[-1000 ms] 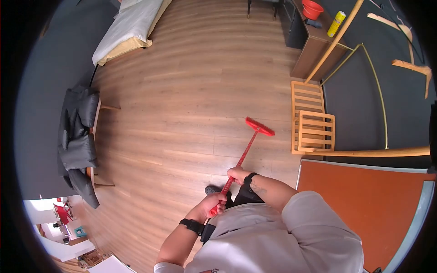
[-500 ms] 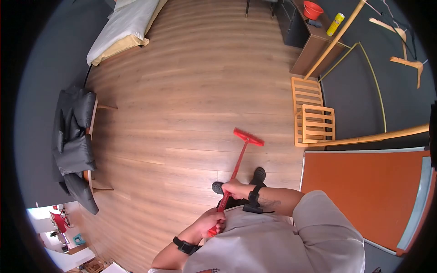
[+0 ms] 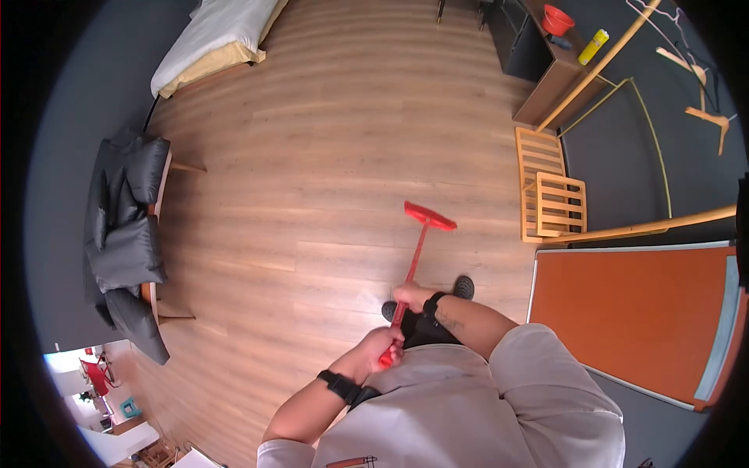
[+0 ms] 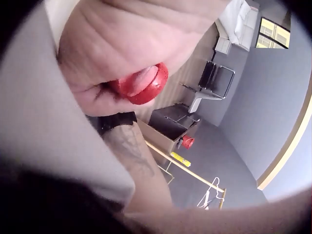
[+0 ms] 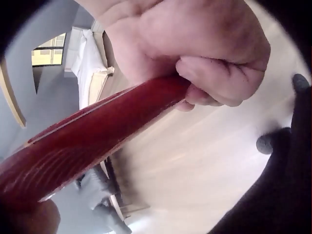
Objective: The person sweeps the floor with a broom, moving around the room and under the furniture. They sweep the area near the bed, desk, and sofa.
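Left hand [image 3: 382,349]: grips the red broom [image 3: 416,259] near its end
Right hand [image 3: 413,296]: holds it lower down
Brush [image 3: 430,216]: head view only
Window [image 4: 273,34]: both wrist views — not the head view

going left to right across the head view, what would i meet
Dark sofa → red broom → red bucket → yellow can → wooden hangers

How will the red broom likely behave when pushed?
The red broom is probably stiff: its long handle looks straight. Its wide crosswise head may make it twist. The handle looks smooth, so might slide in a loose grip.
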`<state>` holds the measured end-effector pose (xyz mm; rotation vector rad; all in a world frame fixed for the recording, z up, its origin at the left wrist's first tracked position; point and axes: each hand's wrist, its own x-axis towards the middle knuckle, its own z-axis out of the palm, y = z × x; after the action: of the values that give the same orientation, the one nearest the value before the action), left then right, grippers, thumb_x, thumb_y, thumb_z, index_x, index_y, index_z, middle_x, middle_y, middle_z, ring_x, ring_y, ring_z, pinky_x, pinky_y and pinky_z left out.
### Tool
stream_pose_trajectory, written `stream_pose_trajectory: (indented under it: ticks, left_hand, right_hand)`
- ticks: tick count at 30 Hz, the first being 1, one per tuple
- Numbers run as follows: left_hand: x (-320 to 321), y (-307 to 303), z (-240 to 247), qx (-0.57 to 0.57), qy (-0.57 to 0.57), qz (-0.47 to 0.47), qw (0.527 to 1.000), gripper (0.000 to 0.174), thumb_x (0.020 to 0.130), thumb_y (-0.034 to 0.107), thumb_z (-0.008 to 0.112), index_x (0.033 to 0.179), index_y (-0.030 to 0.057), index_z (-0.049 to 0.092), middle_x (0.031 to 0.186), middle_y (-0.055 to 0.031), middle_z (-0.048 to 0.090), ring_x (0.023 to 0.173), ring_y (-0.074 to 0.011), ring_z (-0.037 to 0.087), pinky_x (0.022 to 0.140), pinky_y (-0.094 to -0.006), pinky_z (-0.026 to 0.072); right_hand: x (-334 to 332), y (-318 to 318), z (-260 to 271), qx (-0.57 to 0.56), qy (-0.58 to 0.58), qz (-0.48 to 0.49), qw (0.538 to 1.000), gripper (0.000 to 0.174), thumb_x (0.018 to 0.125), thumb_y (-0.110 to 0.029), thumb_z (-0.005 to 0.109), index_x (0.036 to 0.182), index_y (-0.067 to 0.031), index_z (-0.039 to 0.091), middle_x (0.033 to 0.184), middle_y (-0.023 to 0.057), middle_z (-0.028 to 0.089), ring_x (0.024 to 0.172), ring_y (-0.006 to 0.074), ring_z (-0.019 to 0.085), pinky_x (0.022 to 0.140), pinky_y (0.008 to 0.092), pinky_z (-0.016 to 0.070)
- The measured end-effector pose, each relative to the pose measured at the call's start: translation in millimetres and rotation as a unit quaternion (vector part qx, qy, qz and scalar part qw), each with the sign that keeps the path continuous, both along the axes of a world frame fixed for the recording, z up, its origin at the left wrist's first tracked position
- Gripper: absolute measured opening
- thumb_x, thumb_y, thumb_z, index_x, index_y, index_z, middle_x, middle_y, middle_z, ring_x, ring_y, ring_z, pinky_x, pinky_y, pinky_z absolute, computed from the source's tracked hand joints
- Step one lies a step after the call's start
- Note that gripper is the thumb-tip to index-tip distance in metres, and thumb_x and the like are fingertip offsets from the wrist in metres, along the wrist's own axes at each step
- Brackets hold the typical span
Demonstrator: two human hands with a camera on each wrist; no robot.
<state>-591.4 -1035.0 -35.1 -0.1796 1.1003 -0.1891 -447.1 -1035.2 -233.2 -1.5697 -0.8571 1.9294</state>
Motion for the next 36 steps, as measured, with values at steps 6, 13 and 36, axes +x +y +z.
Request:
stream_pose_trajectory:
  ticks: [6,13,36]
  left_hand:
    - [-55,1,37,0.011,-0.047,0.041,0.998,0.016,0.075,0.004,0.046,0.061,0.0067,0.037,0.052,-0.0011,0.037,0.042,-0.0094,0.037,0.034,-0.0195,0.0316]
    - [-49,36,37,0.151,-0.058,-0.041,0.986,0.012,0.074,0.003,0.047,0.066,0.0061,0.039,0.054,-0.0013,0.038,0.042,-0.0090,0.037,0.034,-0.0204,0.0323]
    - [-95,143,94,0.116,0.027,-0.057,0.991,0.015,0.072,0.002,0.052,0.080,0.0060,0.039,0.060,-0.0030,0.041,0.044,-0.0110,0.040,0.035,-0.0235,0.0315]
  right_hand:
    - [-64,5,46,-0.174,-0.102,0.014,0.979,0.019,0.067,-0.011,0.047,0.066,0.0044,0.057,0.061,0.0149,0.056,0.059,0.0242,0.056,0.049,0.0378,0.0415]
    - [-44,39,55,-0.128,-0.027,-0.173,0.976,0.015,0.065,-0.012,0.055,0.057,0.0002,0.053,0.056,0.0084,0.052,0.048,0.0172,0.049,0.040,0.0346,0.0346]
    - [-105,138,110,-0.235,-0.026,-0.085,0.968,0.014,0.063,-0.009,0.053,0.056,0.0033,0.048,0.052,0.0104,0.049,0.046,0.0189,0.049,0.039,0.0333,0.0355]
